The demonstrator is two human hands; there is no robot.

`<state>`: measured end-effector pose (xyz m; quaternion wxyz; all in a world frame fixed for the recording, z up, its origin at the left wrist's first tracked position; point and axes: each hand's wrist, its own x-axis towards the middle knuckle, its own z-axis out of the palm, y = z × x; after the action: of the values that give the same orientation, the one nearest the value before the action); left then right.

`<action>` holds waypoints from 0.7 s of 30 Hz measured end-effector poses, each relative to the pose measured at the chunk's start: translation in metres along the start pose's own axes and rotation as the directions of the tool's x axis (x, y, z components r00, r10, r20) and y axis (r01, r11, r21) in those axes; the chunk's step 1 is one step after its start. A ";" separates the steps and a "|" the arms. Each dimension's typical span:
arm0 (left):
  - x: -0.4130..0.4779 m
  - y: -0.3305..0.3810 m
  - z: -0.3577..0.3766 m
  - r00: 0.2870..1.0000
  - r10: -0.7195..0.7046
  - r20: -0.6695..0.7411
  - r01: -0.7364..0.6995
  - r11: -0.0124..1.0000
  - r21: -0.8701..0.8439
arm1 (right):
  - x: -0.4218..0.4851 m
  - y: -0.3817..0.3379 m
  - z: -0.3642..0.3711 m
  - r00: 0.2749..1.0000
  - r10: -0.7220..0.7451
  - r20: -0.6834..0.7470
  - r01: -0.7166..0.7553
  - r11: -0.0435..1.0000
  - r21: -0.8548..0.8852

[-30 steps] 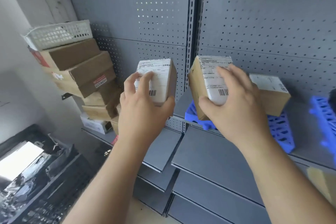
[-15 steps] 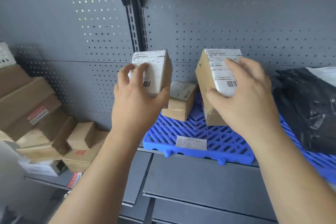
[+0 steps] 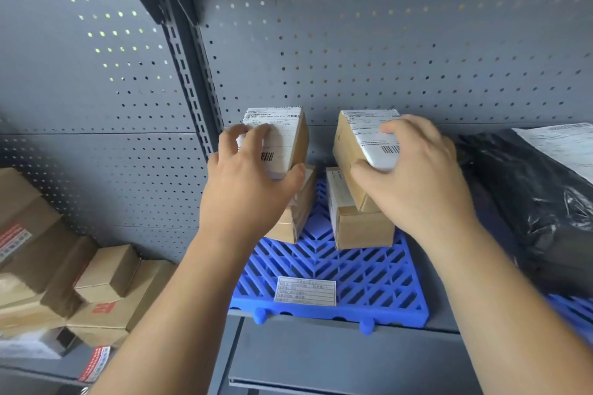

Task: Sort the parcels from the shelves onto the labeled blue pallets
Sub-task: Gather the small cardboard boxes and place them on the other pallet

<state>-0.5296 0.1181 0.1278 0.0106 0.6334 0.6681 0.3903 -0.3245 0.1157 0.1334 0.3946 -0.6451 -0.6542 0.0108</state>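
As L grip (image 3: 247, 189) holds pkg (image 3: 285, 138), R grip's (image 3: 417, 183) holding another (image 3: 359, 131).

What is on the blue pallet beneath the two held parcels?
A left box and a right box lie on the blue pallet, with a paper label near its front. The left hand covers much of the left box.

two hands (image 3: 247, 189) (image 3: 417, 183), two held parcels (image 3: 285, 135) (image 3: 348, 146), one black bag (image 3: 519, 189)

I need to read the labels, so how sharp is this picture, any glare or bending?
Head view: print on the left parcel and right parcel is soft, only barcodes stand out; the pallet label is blurred; glare streaks the black bag; the wide lens bends the upright.
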 end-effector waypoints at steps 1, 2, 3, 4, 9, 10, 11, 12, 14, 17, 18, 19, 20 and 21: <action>0.004 0.000 0.001 1.000 0.002 0.012 -0.002 1.000 0.004 | 0.002 -0.002 0.002 1.000 0.001 0.006 -0.001 1.000 -0.014; 0.007 -0.001 0.002 1.000 0.004 0.024 -0.005 1.000 0.009 | 0.003 -0.004 0.005 1.000 0.003 0.009 -0.003 1.000 -0.029; 0.009 -0.002 0.002 0.999 0.008 0.034 -0.009 1.000 0.015 | 0.004 -0.007 0.007 1.000 0.005 0.010 -0.004 0.999 -0.046; 0.012 -0.003 0.003 0.999 0.013 0.045 -0.014 1.000 0.021 | 0.005 -0.009 0.010 1.000 0.006 0.009 -0.005 0.998 -0.061; 0.021 -0.006 0.004 0.995 0.022 0.092 -0.029 0.997 0.070 | 0.007 -0.017 0.020 1.000 0.005 -0.013 -0.006 0.996 -0.087; 0.022 -0.007 0.005 0.994 0.019 0.105 -0.029 0.996 0.088 | 0.007 -0.018 0.022 1.000 0.008 -0.016 -0.009 0.996 -0.090; 0.023 -0.008 0.005 0.993 0.017 0.117 -0.029 0.995 0.100 | 0.007 -0.019 0.024 1.000 0.011 -0.019 -0.012 0.996 -0.091; 0.024 -0.009 0.005 0.992 0.014 0.128 -0.028 0.994 0.106 | 0.007 -0.020 0.026 1.000 0.013 -0.020 -0.015 0.996 -0.091; 0.024 -0.010 0.004 0.989 0.003 0.148 -0.016 0.996 0.093 | 0.007 -0.022 0.030 1.000 0.021 -0.016 -0.023 0.996 -0.092; 0.024 -0.011 -0.001 0.989 -0.017 0.148 0.013 0.999 0.032 | 0.005 -0.026 0.034 0.999 0.033 -0.036 -0.036 0.995 -0.091; 0.025 -0.011 -0.003 0.990 -0.016 0.140 0.015 1.000 0.010 | 0.005 -0.027 0.034 0.998 0.032 -0.048 -0.036 0.996 -0.087; 0.026 -0.011 -0.004 0.991 -0.012 0.132 0.014 1.000 -0.009 | 0.005 -0.028 0.034 0.998 0.030 -0.058 -0.034 0.996 -0.081; 0.028 -0.011 -0.005 0.992 -0.009 0.127 0.012 1.000 -0.023 | 0.004 -0.029 0.033 0.997 0.027 -0.067 -0.031 0.997 -0.075; 0.029 -0.012 -0.005 0.992 -0.007 0.125 0.011 0.999 -0.031 | 0.005 -0.030 0.032 0.997 0.022 -0.078 -0.028 0.997 -0.068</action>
<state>-0.5478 0.1417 0.1392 0.0641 0.6534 0.6625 0.3605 -0.3660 0.1306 0.1296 0.3969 -0.6665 -0.6303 -0.0316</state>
